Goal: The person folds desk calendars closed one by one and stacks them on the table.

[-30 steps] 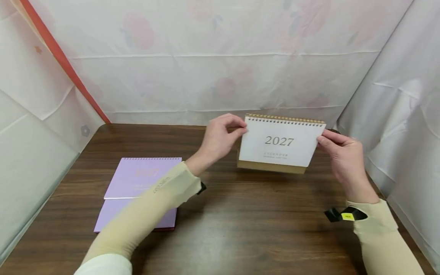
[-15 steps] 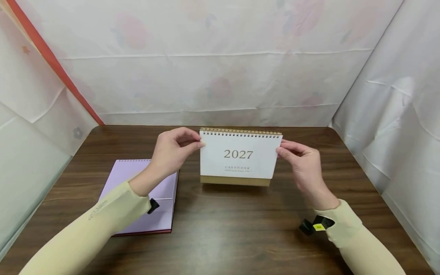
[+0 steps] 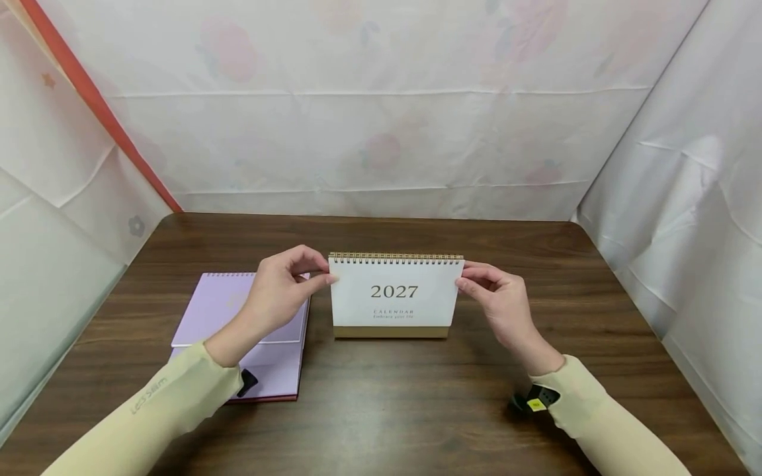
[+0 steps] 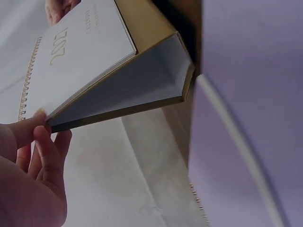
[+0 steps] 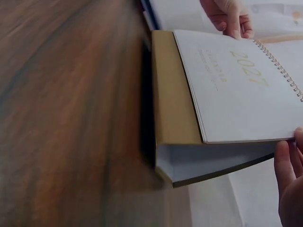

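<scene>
A white spiral-bound desk calendar (image 3: 395,301) with "2027" on its cover stands upright in tent form at the middle of the table. Its gold base (image 3: 389,332) shows below the pages; I cannot tell if it touches the tabletop. My left hand (image 3: 275,291) pinches its upper left edge between thumb and fingers. At the opposite upper edge, my right hand (image 3: 506,304) pinches it the same way. Both wrist views show the folded stand (image 4: 142,82) hollow between its front and back boards. A purple calendar (image 3: 274,367) lies left, partly covered by my left arm.
The dark wooden table (image 3: 405,410) reaches back to a white patterned curtain (image 3: 381,152). Similar cloth hangs at both sides, with a red strip (image 3: 98,109) at the left. Black straps (image 3: 538,398) sit at the sleeve cuffs.
Both hands have carried the white calendar leftward, nearer, and lower, from the table's right side to its middle. Its tilt has levelled out. The purple calendar stays in place.
</scene>
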A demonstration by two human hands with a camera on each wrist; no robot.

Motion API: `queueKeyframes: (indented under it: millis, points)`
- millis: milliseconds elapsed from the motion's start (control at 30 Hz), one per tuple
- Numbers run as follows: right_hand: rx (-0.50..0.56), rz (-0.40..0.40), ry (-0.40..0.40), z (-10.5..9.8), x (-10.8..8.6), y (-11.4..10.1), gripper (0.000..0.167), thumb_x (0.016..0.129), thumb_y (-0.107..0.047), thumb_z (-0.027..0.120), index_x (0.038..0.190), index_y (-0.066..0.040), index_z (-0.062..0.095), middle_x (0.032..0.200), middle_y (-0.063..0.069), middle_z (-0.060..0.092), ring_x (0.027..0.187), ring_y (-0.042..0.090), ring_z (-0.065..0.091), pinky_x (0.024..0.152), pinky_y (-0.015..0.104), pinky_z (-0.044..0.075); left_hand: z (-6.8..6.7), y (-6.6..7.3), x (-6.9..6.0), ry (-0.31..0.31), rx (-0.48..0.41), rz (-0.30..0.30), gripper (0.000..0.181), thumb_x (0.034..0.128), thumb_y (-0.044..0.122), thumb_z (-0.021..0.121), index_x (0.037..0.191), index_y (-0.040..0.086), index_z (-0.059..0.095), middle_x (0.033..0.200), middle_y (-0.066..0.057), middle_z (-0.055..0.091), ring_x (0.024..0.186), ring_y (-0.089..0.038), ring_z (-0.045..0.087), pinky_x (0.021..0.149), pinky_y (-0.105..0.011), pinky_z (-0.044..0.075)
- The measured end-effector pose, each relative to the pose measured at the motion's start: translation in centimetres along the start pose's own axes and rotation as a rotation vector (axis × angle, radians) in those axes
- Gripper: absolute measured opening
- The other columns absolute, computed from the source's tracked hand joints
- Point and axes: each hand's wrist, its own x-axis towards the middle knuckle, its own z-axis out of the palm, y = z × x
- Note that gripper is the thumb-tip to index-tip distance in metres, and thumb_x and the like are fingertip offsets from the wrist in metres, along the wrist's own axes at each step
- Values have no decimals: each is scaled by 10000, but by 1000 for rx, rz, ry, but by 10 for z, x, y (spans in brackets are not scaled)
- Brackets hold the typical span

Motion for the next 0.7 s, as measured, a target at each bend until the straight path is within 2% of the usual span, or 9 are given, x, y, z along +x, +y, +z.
queueKeyframes:
  millis: [100,200,367,467,533,633,700]
  points:
    - [-63,4,-38,-3,-2,4,206,866,-21,768,1004,120,712,1127,49,678,874,144,669,739,264,569,2,-5,-3,-18,14,21,218,800,104,850,909,97,662,896,-11,723,843,-135,696,652,-226,535]
    - [-172,-28,-94,-7,-3,8,173,855,-48,786,986,57,743,1146,65,677,873,142,670,701,241,554,3,-9,-5,-67,67,42,243,801,107,850,944,99,652,894,-4,724,854,-164,691,671,-248,533]
    - [-384,-111,-214,-13,-3,12,133,827,-87,821,950,-57,780,1211,77,666,920,155,681,697,225,547,7,-16,-9,-200,270,62,242,803,203,857,885,112,648,776,8,652,655,-151,574,568,-271,458]
    - [-492,-146,-284,-15,-4,14,110,812,-67,830,907,-97,785,1258,109,649,949,176,683,698,234,549,8,-19,-10,-239,356,88,242,793,250,860,844,125,659,741,10,623,587,-134,477,550,-302,414]
    - [-548,-169,-323,-15,-5,16,112,799,-49,835,878,-107,783,1282,149,637,963,202,685,682,250,549,9,-20,-10,-240,387,118,237,782,254,866,856,113,692,814,-3,660,614,-136,501,603,-326,446]
    - [-625,-206,-372,-15,-5,18,116,779,-52,850,844,-114,776,1272,188,640,1061,274,670,655,280,539,8,-21,-11,-241,408,158,256,761,231,881,914,80,742,1023,-42,684,621,-147,554,670,-362,487]
    - [-670,-233,-400,-15,-5,20,114,775,-66,857,831,-115,771,1251,203,649,1149,324,630,656,291,534,8,-22,-11,-260,428,168,294,754,225,887,966,65,761,1135,-70,662,737,-184,635,738,-394,515]
